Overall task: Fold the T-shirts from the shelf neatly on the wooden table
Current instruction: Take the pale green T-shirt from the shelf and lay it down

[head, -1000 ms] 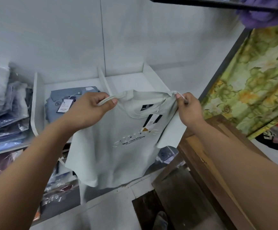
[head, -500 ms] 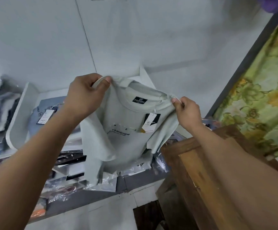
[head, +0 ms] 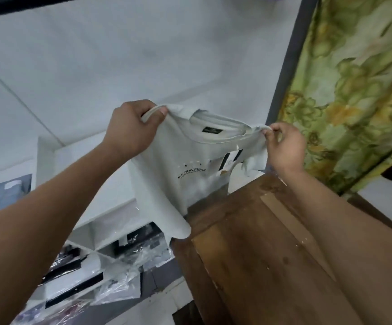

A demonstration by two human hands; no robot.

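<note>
A pale grey T-shirt (head: 167, 184) with dark chest lettering and a black-and-white hang tag hangs in the air, front side toward me. My left hand (head: 131, 130) grips its left shoulder, fingers curled round the seam. My right hand (head: 284, 148) pinches the right shoulder. The shirt's lower part drapes over the far left corner of the wooden table (head: 260, 254).
White shelf compartments (head: 92, 165) stand at left, with clothes packed in clear plastic (head: 120, 266) on the lower shelves. A green floral curtain (head: 354, 90) hangs at right behind a dark post (head: 286, 66). The wall behind is white.
Both hands have carried the shirt rightward from the shelf to the table. Its hem, hanging free before, now drapes over the table's corner.
</note>
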